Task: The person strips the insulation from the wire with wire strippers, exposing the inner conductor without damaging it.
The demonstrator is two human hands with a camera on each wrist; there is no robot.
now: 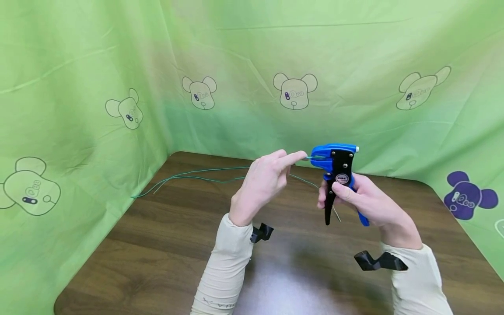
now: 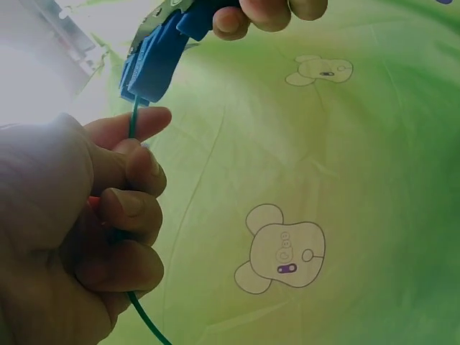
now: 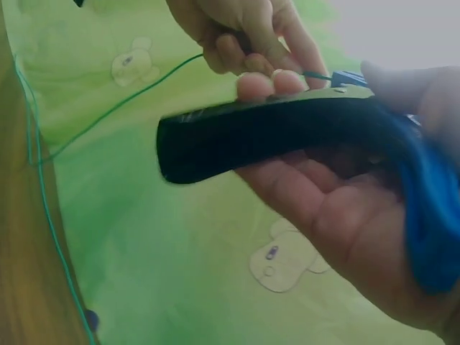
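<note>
Clock: read on the head view, 12 o'clock toward the far curtain.
Left hand (image 1: 264,183): just left of the middle, at 9 o'clock from the tool; index finger stretched toward the jaws, its tip just beside them, the other fingers curled in around the green wire (image 2: 146,318).
Right hand (image 1: 372,201): at 4 o'clock from the middle, wrapped round the handles of the wire stripper (image 1: 341,168), thumb across the near face, fingertips behind the black handle.
Wire stripper: held upright above the counter (image 1: 169,245), at 3 o'clock from the middle; blue jaws pointing to 9 o'clock, white tip to 3 o'clock, handles spread apart toward 6 o'clock.
Green wire: runs from the left hand into the slot between the jaws; how deep it sits, I cannot tell. Two strands trail out at 9 o'clock to the counter's left edge. Another stretch goes from the left hand toward 4 o'clock, passing behind the right fingers.
Sleeves (image 1: 224,271): pale, with a black mount (image 1: 261,233) at each wrist.
Counter: brown wood grain, glare at 6 o'clock.
Curtain (image 1: 244,48): green, bear-head outlines around it, a purple bear head (image 1: 466,199) at 3 o'clock.
</note>
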